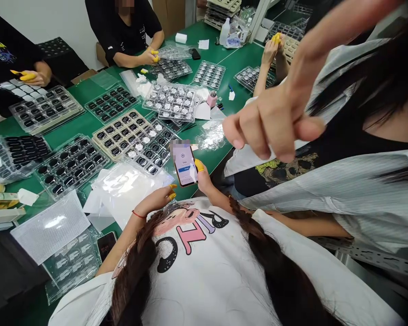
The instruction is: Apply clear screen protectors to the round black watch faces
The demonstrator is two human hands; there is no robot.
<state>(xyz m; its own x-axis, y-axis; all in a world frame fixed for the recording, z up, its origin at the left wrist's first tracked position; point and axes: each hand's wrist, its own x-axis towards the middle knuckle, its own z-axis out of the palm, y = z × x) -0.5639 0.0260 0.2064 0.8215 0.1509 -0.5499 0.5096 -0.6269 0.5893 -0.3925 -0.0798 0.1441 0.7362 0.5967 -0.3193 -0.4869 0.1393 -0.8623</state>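
From the head view, the right hand (202,177) is clamped on the edge of a smartphone (184,163), held above the green table (224,59). The left hand (153,200), with yellow finger cots (172,192) on two fingers, lies half curled just beside a clear plastic bag (125,190); its grip looks empty, though the angle is poor. A plastic tray of small black and silver parts (146,145) sits just beside the smartphone, and a co-worker's raised hand (272,122) crosses the right side.

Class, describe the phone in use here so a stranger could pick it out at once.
At the green workbench crowded with clear plastic trays, a person in a white printed T-shirt holds up their right hand, its thumb in a yellow finger cot. It grips a smartphone with a lit white screen and blue button, unlike the unlit black phone lying further left.
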